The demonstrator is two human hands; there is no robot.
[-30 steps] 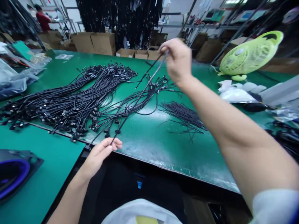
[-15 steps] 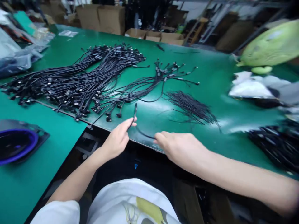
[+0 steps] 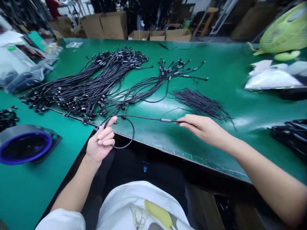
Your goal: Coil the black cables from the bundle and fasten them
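Note:
A thin black cable (image 3: 133, 134) runs between my two hands, with one loop hanging beside the left fingers. My left hand (image 3: 100, 142) is closed on the looped part, its index finger pointing up to the right. My right hand (image 3: 201, 126) pinches the far end, just past a grey sleeve (image 3: 165, 120) on the cable. The stretch between the hands is pulled nearly straight above the table edge. Behind it lie a small bunch of similar cables (image 3: 155, 86) and a large pile of cables (image 3: 96, 80) with connectors at their ends. Thin black ties (image 3: 203, 102) lie beyond my right hand.
On the left stands a round dark dish with a purple rim (image 3: 49, 143), near small black parts (image 3: 8, 117). White bags (image 3: 273, 78), a green basket (image 3: 283, 32) and bundled black cables (image 3: 290, 137) are at right. Cardboard boxes (image 3: 114, 25) stand behind the green table (image 3: 225, 70).
My hands have moved apart, left hand to the left and right hand to the right and up. The cable is now stretched out, with a loop by my left hand and the grey sleeve showing.

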